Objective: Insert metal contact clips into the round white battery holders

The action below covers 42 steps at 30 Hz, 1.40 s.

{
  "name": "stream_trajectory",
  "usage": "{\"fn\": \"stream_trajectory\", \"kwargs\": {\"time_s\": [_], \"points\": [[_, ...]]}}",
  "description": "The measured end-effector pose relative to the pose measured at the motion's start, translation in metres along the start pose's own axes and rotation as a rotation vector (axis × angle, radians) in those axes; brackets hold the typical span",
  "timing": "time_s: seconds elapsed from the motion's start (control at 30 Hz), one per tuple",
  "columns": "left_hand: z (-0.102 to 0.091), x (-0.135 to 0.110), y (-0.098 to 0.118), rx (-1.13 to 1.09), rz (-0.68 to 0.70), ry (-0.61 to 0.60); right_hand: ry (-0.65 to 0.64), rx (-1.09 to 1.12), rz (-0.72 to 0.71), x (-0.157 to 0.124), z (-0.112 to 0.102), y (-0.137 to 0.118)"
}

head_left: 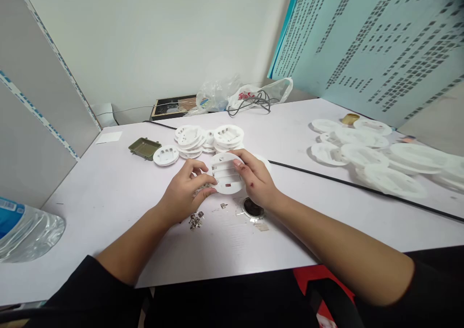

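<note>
My right hand [255, 178] grips a round white battery case [226, 175] by its right side, thumb on the face and fingers behind. The case is tilted toward me and shows long slots with small metal contacts. At its lower left rim, the thumb and fingertips of my left hand [188, 187] close on the edge; any small part between them is hidden. Below my left hand lies a little heap of metal contacts [195, 220], and a single contact [224, 205] sits apart to the right. Under my right wrist is a dark round hole with a pale rim [253, 208].
Behind my hands stand stacks of white cases [190, 141], with an olive tray [145, 148] to their left. More white discs [362, 149] spread at right beyond a black cable [326, 175]. A water bottle [32, 231] lies at left; plastic bags [250, 96] sit by the wall.
</note>
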<state>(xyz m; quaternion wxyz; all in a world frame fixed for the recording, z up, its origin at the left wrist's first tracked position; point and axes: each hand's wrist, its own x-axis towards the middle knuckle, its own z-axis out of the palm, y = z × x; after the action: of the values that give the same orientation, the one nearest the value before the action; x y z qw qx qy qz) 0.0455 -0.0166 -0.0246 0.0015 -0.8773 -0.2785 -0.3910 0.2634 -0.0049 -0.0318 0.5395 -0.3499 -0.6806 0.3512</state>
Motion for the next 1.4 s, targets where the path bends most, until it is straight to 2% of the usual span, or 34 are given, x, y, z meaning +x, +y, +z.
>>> {"fn": "stream_trajectory", "kwargs": {"time_s": [0.17,0.43,0.53,0.63,0.77,0.83,0.93,1.1,1.27,1.4], "points": [[-0.005,0.003,-0.001,0.057,0.118,-0.068,-0.044,0.087,0.128,0.001,0.001,0.001],[-0.005,0.005,-0.001,0.053,0.204,0.063,-0.182,0.134,0.170,-0.002,0.001,-0.001],[-0.006,0.004,0.002,-0.055,0.087,0.088,-0.247,0.093,0.128,-0.003,-0.001,0.003],[-0.007,0.005,0.008,-0.251,-0.177,0.107,-0.286,0.031,0.012,-0.002,-0.003,0.008],[-0.005,0.009,0.015,-0.625,-0.550,0.108,-0.165,-0.104,-0.151,0.003,-0.005,0.011],[-0.005,0.010,0.017,-0.821,-0.695,0.059,-0.155,-0.139,-0.167,0.004,-0.005,0.011],[-0.006,0.012,0.018,-1.034,-0.846,-0.032,-0.162,-0.116,-0.076,0.003,-0.003,0.010],[-0.005,0.011,0.019,-1.123,-0.937,-0.050,-0.122,-0.079,0.051,0.001,0.002,0.005],[-0.003,0.009,0.019,-1.088,-0.886,-0.010,-0.129,-0.046,0.083,0.003,0.003,0.003],[-0.001,0.007,0.022,-0.966,-0.843,0.024,-0.099,-0.040,0.093,0.002,0.005,0.004]]}}
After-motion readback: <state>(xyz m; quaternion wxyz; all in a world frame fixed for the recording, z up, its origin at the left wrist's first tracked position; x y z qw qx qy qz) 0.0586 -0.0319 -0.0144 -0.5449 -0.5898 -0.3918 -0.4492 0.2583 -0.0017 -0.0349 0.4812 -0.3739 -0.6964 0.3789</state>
